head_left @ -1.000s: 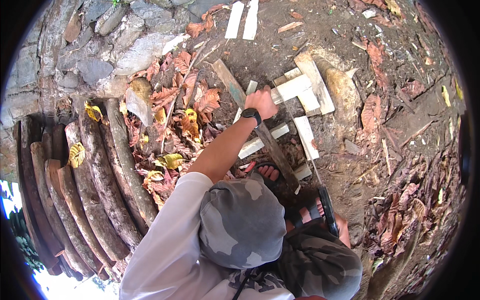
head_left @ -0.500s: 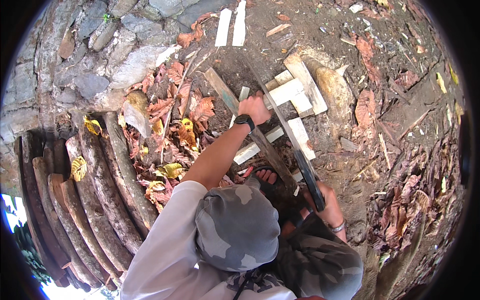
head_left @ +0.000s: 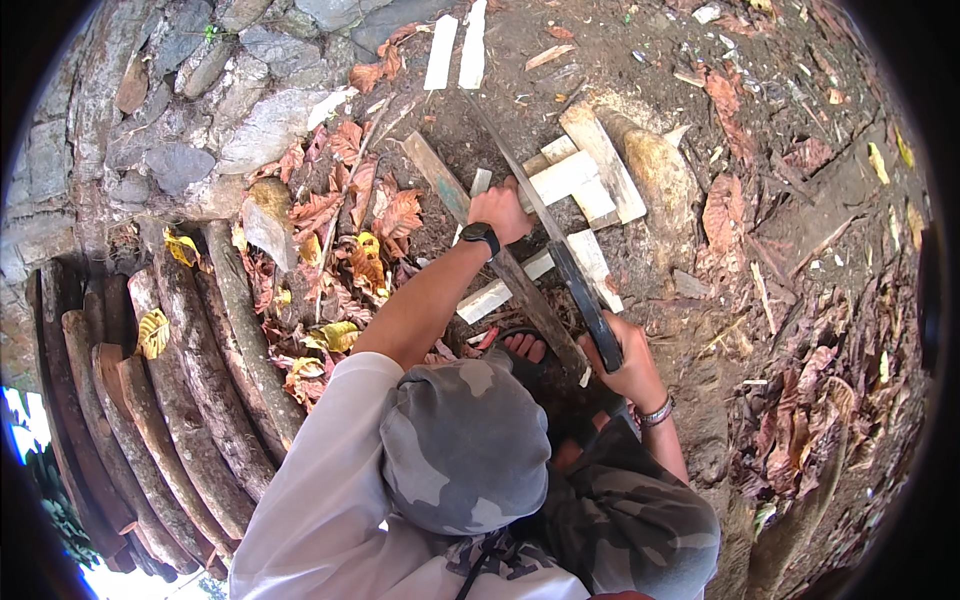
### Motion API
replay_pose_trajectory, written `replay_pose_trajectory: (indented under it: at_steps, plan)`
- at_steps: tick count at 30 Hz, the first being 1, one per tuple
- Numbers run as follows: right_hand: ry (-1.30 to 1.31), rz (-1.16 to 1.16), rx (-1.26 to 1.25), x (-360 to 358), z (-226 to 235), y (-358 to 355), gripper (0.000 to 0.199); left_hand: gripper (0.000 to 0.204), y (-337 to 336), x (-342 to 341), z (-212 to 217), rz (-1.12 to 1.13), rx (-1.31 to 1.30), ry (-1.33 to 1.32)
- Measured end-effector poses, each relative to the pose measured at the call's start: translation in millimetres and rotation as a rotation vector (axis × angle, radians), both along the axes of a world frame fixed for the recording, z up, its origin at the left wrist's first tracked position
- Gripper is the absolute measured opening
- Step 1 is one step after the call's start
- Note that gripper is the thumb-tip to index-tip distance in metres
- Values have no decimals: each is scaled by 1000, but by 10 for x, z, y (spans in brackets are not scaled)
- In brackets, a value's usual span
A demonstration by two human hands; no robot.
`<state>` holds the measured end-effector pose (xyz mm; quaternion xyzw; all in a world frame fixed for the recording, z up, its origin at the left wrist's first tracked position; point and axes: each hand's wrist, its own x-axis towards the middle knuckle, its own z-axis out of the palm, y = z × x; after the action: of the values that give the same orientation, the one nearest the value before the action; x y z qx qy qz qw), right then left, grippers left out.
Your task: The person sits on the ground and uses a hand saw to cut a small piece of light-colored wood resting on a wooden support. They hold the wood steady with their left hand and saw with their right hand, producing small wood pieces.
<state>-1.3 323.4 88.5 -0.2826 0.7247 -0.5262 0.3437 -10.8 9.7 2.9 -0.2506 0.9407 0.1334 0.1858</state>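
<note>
Where the grey blade of a long-bladed tool (head_left: 568, 270) crosses the left end of a pale wooden block (head_left: 565, 176) in this view, the block lies toward the middle of the ground (head_left: 700, 335); contact between blade and block cannot be determined. The right hand (head_left: 632, 362), with a bracelet (head_left: 655, 411) at the wrist, is wrapped around the near end of the tool's dark handle; the blade points toward the far left. The left hand (head_left: 500, 212), below a dark wristwatch (head_left: 481, 237), is curled at the left end of the block, above a weathered board (head_left: 522, 280); its fingertips are hidden, so what the grip encloses cannot be told. The board runs diagonally beneath that hand, its near end beside a sandalled foot (head_left: 525, 347). A pale plank (head_left: 605, 165) lies at the right end of the block, just beside a rounded log (head_left: 662, 180). A pale offcut (head_left: 594, 265) lies right of the tool handle. Two white strips (head_left: 456, 50) lie side by side toward the far edge of the ground. Dry leaves (head_left: 400, 215) cover its left edge, along a stone wall (head_left: 180, 165) and a row of logs (head_left: 205, 370).
</note>
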Motion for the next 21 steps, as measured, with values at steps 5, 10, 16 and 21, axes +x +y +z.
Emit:
replay_pose_trajectory:
  at_steps: [5, 10, 16, 21]
  plan:
    - [-154, -62, 69, 301, 57, 554, 16, 61, -51, -55, -7, 16, -32, 9]
    - [-196, -38, 273, 542, 548, 1282, 14, 56, -1, -2, -1, 30, -1, 32]
    - [-168, -73, 51, 240, 84, 405, 20, 58, 19, 6, 22, -1, -8, 21]
    - [-27, -13, 24, 78, -40, 88, 15, 58, -2, 22, -66, -26, -30, 0]
